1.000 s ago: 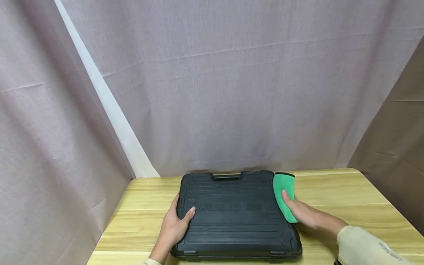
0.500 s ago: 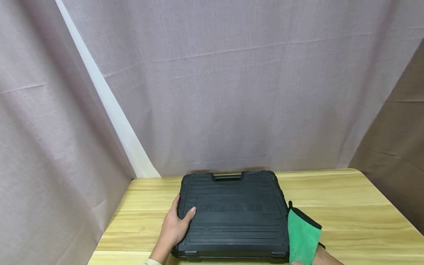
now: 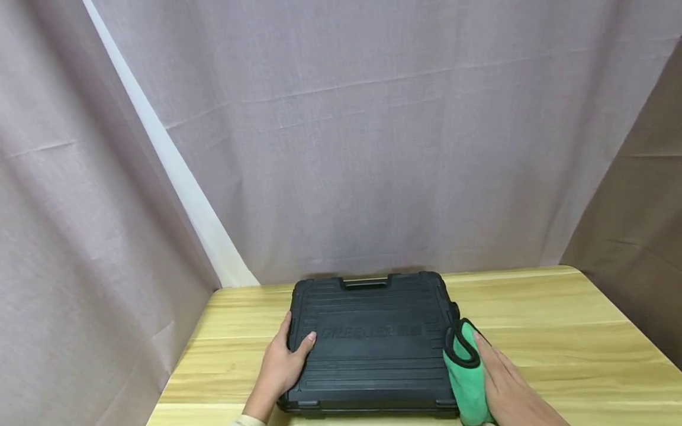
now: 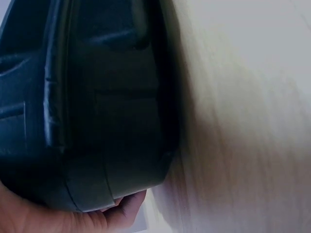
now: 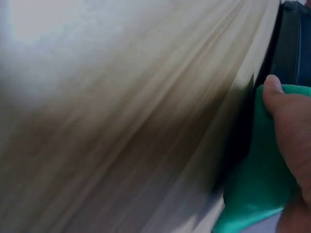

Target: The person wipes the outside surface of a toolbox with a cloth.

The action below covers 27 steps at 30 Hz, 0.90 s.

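Observation:
A black plastic carrying case (image 3: 373, 361) lies flat, its handle toward the far side. My left hand (image 3: 282, 364) grips the case's left edge, thumb on the lid and fingers down the side wall. In the left wrist view, this hand (image 4: 73, 218) bends round the case's corner (image 4: 112, 121). At the right edge, my right hand (image 3: 506, 378) holds a green cloth (image 3: 469, 384) with black trim against the case's side. The right wrist view has the thumb over the cloth (image 5: 262, 179), beside the dark case (image 5: 291, 43).
The case rests on a light wood-grain table (image 3: 554, 319). Grey-pink curtains (image 3: 341, 148) hang behind and to the left, and a browner fabric (image 3: 639, 248) hangs on the right. A pale strip (image 3: 176, 165) shows between the curtains.
My right hand with the cloth has come down the case's right side toward the near corner, then slightly back up. The cloth is now folded over. My left hand keeps its place.

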Each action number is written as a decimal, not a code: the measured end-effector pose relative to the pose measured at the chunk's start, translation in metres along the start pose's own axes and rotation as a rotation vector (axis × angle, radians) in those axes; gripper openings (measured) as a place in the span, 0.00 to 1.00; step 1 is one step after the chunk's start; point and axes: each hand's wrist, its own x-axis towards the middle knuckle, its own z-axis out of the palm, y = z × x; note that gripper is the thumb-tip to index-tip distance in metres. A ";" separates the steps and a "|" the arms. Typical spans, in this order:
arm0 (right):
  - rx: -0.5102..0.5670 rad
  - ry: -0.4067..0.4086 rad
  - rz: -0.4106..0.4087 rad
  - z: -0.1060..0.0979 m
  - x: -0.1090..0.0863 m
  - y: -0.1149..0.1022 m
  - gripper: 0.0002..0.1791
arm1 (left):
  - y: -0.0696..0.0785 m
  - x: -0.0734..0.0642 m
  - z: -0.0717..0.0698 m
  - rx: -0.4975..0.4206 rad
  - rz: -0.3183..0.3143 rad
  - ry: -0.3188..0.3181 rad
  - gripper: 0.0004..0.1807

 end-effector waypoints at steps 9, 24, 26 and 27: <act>-0.240 0.175 -0.231 0.013 0.033 -0.037 0.60 | 0.000 0.000 0.000 0.032 -0.007 -0.002 0.50; -0.293 -0.023 -0.256 0.019 0.088 -0.098 0.52 | 0.000 -0.001 0.001 0.027 -0.011 -0.017 0.50; -0.204 -0.113 -0.218 0.014 0.092 -0.098 0.51 | -0.001 -0.001 0.001 0.030 -0.011 -0.015 0.50; -0.149 -0.164 -0.193 0.010 0.094 -0.099 0.51 | -0.001 -0.001 0.002 0.032 -0.011 -0.014 0.50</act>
